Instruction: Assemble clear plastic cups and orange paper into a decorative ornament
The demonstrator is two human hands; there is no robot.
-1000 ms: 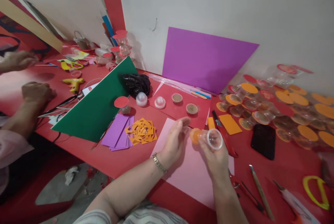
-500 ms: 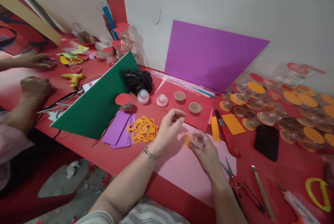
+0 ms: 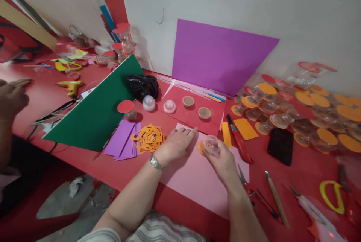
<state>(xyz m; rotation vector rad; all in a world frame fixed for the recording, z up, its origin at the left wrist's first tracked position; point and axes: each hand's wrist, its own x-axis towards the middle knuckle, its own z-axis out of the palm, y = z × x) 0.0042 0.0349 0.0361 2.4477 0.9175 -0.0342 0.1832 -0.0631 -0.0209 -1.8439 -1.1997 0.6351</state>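
Observation:
In the head view my right hand (image 3: 225, 162) grips a small clear plastic cup (image 3: 212, 145), tilted, with its round opening or base towards me. An orange disc (image 3: 200, 148) shows at the cup's left side; I cannot tell whether it is fixed on. My left hand (image 3: 176, 145) lies palm down with fingers stretched out over the upper edge of a pink sheet (image 3: 194, 181). Just left of that hand is a pile of orange cut-out scraps (image 3: 149, 137). Beyond the hands, two small cups of brown filling (image 3: 204, 113) stand on a red sheet (image 3: 180, 112).
Purple strips (image 3: 120, 140) and a leaning green board (image 3: 96, 117) are on the left. A cutter (image 3: 239, 140), scissors (image 3: 245, 181), a phone (image 3: 280, 146) and a glue gun (image 3: 316, 215) lie right. Stacked hourglass-like cups (image 3: 282, 110) stand behind. A co-worker's hand (image 3: 12, 93) is far left.
My left hand has come down from above the pink sheet and flattened onto it. My right hand keeps the cup, now turned slightly. The co-worker's hands have drawn back left, and the view has shifted right.

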